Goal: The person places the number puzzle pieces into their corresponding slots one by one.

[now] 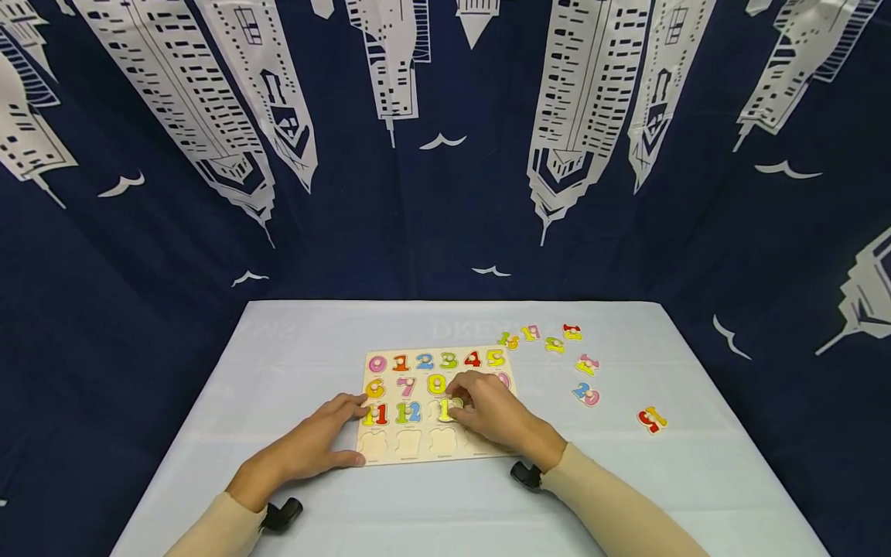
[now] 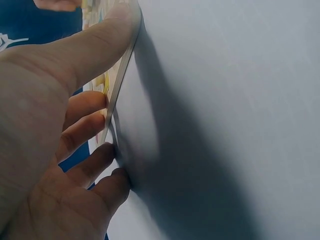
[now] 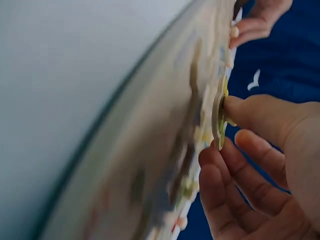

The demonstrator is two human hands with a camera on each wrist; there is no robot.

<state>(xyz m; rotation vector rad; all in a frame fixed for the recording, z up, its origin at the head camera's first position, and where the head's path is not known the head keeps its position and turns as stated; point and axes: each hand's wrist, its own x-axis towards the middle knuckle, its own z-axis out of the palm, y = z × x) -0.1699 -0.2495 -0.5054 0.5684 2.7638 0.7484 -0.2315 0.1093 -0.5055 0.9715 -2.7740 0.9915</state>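
Note:
A wooden number puzzle board [image 1: 418, 452] lies on the white table. Number pieces fill its top rows, with 11 [image 1: 376, 415] and 12 [image 1: 408, 412] in the third. My right hand [image 1: 497, 414] pinches a number piece [image 1: 445, 410] between thumb and fingers over the third row; a yellow 1 shows, its other digit mostly covered. In the right wrist view this piece [image 3: 220, 117] is tilted on edge. My left hand [image 1: 313, 441] rests at the board's left edge, fingers spread, thumb near the lower corner. In the left wrist view the thumb [image 2: 102, 42] touches the board's rim.
Bare recesses [image 1: 407, 443] line the board's bottom row. Several loose number pieces lie right of the board, including a blue-and-pink one [image 1: 586, 394] and a red-and-yellow one [image 1: 652, 419]. A dark blue patterned cloth [image 1: 452, 201] hangs behind the table [image 1: 313, 329].

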